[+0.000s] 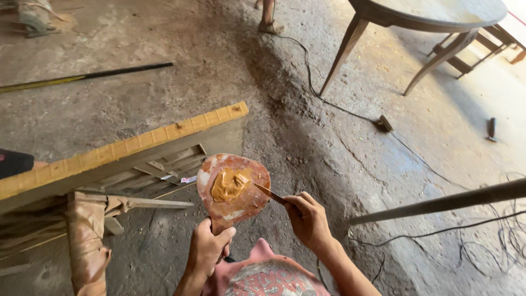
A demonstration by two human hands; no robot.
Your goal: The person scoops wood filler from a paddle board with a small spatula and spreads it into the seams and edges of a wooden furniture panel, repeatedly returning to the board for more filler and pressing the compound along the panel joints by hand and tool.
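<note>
My left hand grips the handle of a round, paint-stained wooden paddle held flat in front of me. A lump of tan putty lies on the paddle's middle. My right hand holds a small putty knife, its blade tip resting on the paddle's right side next to the putty. Part of my pink shirt shows at the bottom edge.
A long wooden frame with a yellow-marked top edge rests on a trestle at left. A round table stands at top right. A cable runs across the concrete floor. A wooden bar crosses at right. Another person's foot is at the top.
</note>
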